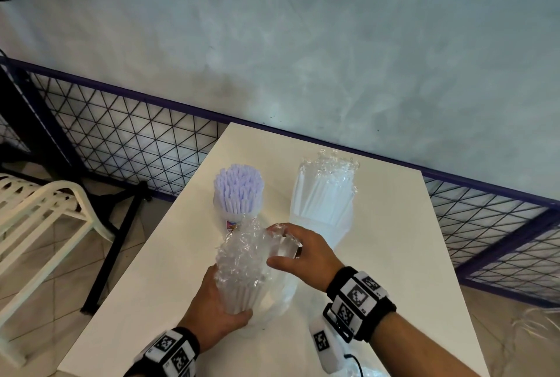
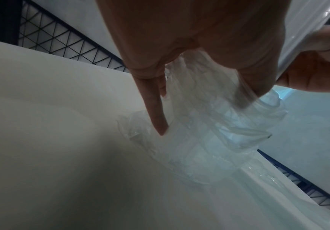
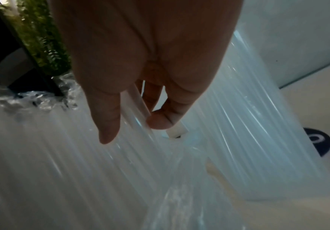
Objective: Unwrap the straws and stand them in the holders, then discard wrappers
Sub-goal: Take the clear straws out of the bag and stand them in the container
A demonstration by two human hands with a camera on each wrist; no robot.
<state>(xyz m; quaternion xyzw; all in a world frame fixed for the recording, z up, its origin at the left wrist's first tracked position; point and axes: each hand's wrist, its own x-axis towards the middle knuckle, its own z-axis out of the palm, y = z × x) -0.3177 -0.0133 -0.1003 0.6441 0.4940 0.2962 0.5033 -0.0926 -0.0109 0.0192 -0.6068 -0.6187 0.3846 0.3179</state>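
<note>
The person is wearing a broad black band around each wrist; the right wrist band (image 1: 360,304) is carrying white square tiles printed with black-and-white coded markers, and a black buckle-like frame is showing at its inner edge; the left wrist band (image 1: 169,352) is bearing the same kind of white marker tiles; both forearms are showing bare, with no sleeve in view; the left hand (image 1: 212,313) and the right hand (image 1: 303,258) are wearing no gloves.
</note>
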